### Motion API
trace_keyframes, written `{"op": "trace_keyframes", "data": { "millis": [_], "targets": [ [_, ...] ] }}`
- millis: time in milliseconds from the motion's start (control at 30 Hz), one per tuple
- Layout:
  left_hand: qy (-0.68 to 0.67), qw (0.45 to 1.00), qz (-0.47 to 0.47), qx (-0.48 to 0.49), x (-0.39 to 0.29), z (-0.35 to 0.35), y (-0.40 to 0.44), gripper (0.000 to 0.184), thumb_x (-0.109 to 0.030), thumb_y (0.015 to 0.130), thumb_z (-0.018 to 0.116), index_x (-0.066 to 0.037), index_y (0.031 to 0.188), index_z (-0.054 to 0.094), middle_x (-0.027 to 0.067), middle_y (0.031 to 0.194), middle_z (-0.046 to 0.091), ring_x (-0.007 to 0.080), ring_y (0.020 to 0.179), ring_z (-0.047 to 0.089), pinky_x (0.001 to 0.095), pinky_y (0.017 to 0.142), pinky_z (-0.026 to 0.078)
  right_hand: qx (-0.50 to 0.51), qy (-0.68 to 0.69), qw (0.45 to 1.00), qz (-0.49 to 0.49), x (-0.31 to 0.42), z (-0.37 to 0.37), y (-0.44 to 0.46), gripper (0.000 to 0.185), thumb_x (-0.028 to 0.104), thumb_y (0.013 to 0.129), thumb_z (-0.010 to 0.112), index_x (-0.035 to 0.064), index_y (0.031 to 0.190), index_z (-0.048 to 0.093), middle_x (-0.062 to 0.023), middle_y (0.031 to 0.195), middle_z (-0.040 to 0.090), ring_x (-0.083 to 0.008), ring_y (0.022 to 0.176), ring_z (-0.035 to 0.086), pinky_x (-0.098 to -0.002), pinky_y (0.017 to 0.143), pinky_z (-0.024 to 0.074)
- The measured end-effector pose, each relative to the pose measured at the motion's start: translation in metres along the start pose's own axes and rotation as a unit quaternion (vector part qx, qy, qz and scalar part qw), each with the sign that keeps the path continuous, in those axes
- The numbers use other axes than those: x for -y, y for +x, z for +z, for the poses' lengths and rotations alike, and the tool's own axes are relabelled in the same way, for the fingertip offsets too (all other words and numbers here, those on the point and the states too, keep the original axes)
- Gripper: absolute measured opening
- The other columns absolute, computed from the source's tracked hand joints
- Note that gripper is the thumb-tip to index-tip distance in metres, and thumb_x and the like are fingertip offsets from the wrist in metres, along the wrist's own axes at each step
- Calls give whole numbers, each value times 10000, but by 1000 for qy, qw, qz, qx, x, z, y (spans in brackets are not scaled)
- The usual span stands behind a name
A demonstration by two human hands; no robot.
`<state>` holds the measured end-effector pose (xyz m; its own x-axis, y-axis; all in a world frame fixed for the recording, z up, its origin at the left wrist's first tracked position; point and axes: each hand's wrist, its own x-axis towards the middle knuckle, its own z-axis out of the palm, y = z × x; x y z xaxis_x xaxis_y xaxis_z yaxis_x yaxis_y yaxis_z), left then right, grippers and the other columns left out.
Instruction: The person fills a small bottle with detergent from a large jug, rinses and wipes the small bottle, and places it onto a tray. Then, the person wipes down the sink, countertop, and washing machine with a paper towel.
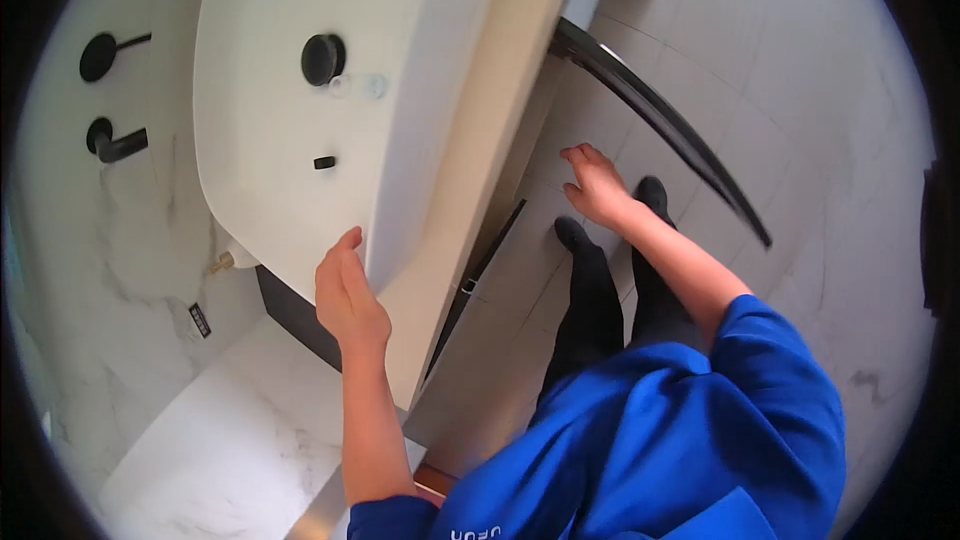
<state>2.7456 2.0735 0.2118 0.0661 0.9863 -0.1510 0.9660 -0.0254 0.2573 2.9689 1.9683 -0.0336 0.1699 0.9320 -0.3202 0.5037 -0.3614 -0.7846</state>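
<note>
My left hand [350, 292] is over the near edge of a white washbasin [270, 160], its fingers stretched out and nothing seen in it. I cannot tell whether it touches the rim. My right hand [597, 185] hangs in the air in front of the vanity, above the floor by my feet, thumb apart from the fingers and nothing in it. Inside the basin are a round black drain cover [322, 60] and a small black fitting [325, 162]. Beside the drain cover shows a small pale, see-through bluish patch [372, 87], too faint to name.
A black wall spout [122, 145] and black tap handle [98, 57] stick out over the basin. A bottle with a gold pump [235, 258] stands beside it. A long curved black bar [670, 120] juts out from the vanity. My shoes [572, 233] stand on grey tiles.
</note>
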Motion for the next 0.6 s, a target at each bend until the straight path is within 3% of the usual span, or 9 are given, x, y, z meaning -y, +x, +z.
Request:
{"op": "trace_keyframes", "data": {
  "millis": [67,167,233,267,300,600],
  "targets": [
    [-45,995,68,-56,10,3,1,370,-299,927,413,-30,1047,636,97,1026,644,241,960,584,329,832,440,0,31,992,122,-17,42,58,487,98,757,634,31,1215,480,-232,1210,486,-377,1146,460,-422,960,398],
    [-59,995,63,-55,8,-1,0,391,-283,933,386,17,1073,593,145,1067,607,270,990,558,349,867,411,-50,36,993,101,-48,94,145,559,119,730,688,23,1235,471,-200,1244,489,-327,1165,460,-396,985,380],
    [-73,991,80,-74,16,3,2,314,-247,893,471,20,996,601,130,937,623,262,812,577,340,735,438,-54,37,993,101,-62,107,173,564,111,720,691,20,1231,471,-194,1230,496,-322,1152,467,-394,975,384],
    [-54,988,108,-96,17,3,6,312,-251,870,493,15,989,603,136,915,624,274,799,578,338,729,437,-46,39,993,102,-66,115,185,566,108,715,692,18,1229,472,-191,1223,500,-319,1145,470,-393,971,386],
    [-33,984,139,-110,17,1,7,312,-256,847,515,11,981,606,143,894,625,286,786,579,335,724,436,-37,43,993,105,-71,121,192,569,104,711,693,16,1227,472,-189,1217,504,-316,1138,473,-391,966,389],
    [-34,982,109,-148,37,4,11,406,-365,737,624,-27,962,621,90,863,635,283,779,581,371,715,433,30,105,988,113,-95,150,209,591,70,668,703,1,1209,476,-163,1155,538,-292,1077,504,-380,924,408]
  ]
}}
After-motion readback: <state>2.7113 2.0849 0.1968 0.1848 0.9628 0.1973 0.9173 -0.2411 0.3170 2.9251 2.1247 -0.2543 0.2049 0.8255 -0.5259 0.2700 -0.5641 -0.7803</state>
